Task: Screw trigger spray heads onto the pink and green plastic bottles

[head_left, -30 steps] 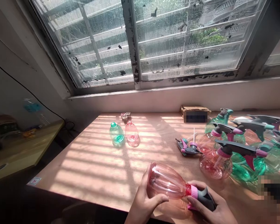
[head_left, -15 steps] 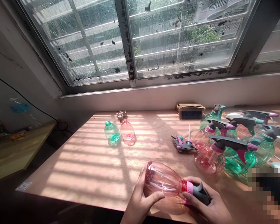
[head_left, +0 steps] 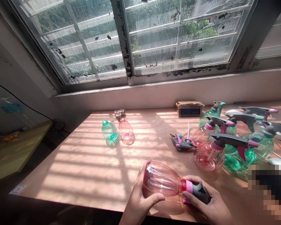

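A clear pink spray bottle [head_left: 162,179] lies on its side just above the near edge of the wooden table [head_left: 89,168]. My left hand [head_left: 140,200] wraps around its round base. My right hand [head_left: 208,206] grips the grey trigger head [head_left: 200,193] with its pink collar, fitted at the bottle's neck. Both hands are closed around it.
Two capless bottles, one green [head_left: 110,133] and one pink [head_left: 125,132], stand at the far left. A loose trigger head [head_left: 182,142] lies mid-table. Several assembled green and pink sprayers [head_left: 234,147] crowd the right. A small box [head_left: 189,108] sits by the wall under the window.
The view has drifted right and up slightly, so everything sits lower-left in the picture. My hands keep the same hold on the pink bottle and its trigger head.
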Demonstrator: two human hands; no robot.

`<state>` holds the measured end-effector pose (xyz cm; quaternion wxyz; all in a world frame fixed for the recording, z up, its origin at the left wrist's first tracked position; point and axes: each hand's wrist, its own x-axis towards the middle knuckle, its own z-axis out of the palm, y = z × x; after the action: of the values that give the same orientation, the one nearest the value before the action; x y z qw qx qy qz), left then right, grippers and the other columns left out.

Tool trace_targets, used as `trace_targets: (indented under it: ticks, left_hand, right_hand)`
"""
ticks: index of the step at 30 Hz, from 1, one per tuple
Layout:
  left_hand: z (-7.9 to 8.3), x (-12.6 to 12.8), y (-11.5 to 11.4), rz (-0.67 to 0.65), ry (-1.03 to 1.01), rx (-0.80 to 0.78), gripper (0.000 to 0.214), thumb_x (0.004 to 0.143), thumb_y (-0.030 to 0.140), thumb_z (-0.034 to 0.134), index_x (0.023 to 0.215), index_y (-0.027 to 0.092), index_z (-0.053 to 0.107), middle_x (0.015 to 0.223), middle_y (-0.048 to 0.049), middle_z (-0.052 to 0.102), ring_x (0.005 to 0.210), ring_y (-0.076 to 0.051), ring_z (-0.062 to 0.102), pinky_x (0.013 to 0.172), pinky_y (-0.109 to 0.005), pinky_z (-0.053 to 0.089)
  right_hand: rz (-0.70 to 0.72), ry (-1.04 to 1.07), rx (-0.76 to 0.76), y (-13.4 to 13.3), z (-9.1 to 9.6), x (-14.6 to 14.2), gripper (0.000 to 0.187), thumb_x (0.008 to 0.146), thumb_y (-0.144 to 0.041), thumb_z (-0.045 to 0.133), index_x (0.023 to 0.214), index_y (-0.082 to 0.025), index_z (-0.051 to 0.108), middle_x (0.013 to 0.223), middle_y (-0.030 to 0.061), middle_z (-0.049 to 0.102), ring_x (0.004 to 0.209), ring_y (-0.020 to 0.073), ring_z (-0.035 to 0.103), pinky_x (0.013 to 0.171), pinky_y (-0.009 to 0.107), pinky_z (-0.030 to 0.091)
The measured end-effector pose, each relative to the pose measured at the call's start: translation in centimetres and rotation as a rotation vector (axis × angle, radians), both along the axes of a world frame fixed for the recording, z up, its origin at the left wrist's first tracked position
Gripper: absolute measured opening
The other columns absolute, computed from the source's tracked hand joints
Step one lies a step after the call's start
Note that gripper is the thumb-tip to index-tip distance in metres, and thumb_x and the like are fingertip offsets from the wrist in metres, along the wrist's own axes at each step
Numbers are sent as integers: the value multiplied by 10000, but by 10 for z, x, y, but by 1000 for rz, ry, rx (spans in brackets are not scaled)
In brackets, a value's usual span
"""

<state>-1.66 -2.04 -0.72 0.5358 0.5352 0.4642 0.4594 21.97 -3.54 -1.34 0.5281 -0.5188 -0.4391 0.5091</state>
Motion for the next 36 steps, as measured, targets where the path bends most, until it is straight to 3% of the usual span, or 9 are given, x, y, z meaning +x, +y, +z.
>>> trace_targets:
  ticks: [5,11,15,19,23,28,31,36]
  left_hand:
    - [2,-1,-1,-33,-3,-7,983,761,284,896,1567,432,353,1668,14,390,1530,-314,332,1286,-473,208]
    - [1,-2,-2,-79,-3,5,1059,757,238,903,1580,473,280,1714,35,280,1576,-296,223,1298,-479,160]
    - [-1,-1,-2,-88,-11,18,1075,758,213,894,1602,419,260,1732,-9,228,1584,-313,189,1295,-480,170]
    - [-6,-1,-1,-53,-23,-1,1088,722,221,915,1598,394,294,1701,-30,314,1567,-344,236,1293,-506,178]
    - [-8,-2,-1,-21,-87,-32,1023,743,288,905,1591,337,335,1621,-74,458,1499,-358,386,1273,-514,241]
    - [2,1,0,-52,-32,0,976,781,255,879,1576,416,337,1683,6,360,1547,-286,309,1288,-424,223]
    - [4,3,0,-62,-18,-4,924,850,277,811,1589,444,282,1697,25,325,1542,-269,321,1285,-428,237]
    - [-2,0,-2,-32,2,-18,1050,722,275,926,1560,479,327,1678,58,365,1551,-271,296,1295,-434,205]
  right_hand:
    - [4,12,4,1,-1,2,302,715,-418,875,952,-242,813,856,19,826,672,222,721,594,248,642]
    - [-3,33,-4,0,1,2,321,717,-445,875,962,-245,817,864,21,836,719,242,750,610,249,660]
    - [-10,45,-37,-1,2,2,342,714,-461,877,962,-235,811,882,29,831,740,247,754,627,252,673]
    - [-29,42,-29,0,1,1,348,701,-455,888,961,-234,815,882,32,829,736,247,747,626,254,672]
    - [-51,27,-9,0,2,-1,360,675,-461,903,947,-238,825,873,31,827,718,237,730,602,239,657]
    - [-48,71,-48,-1,-1,2,382,697,-480,891,973,-229,812,851,24,800,700,217,714,599,239,654]
    - [-20,73,-51,-2,-5,5,373,722,-467,879,989,-219,797,829,20,788,650,190,686,594,236,647]
    - [24,40,-39,-3,-2,4,343,716,-456,878,958,-224,803,850,26,796,702,214,701,624,250,653]
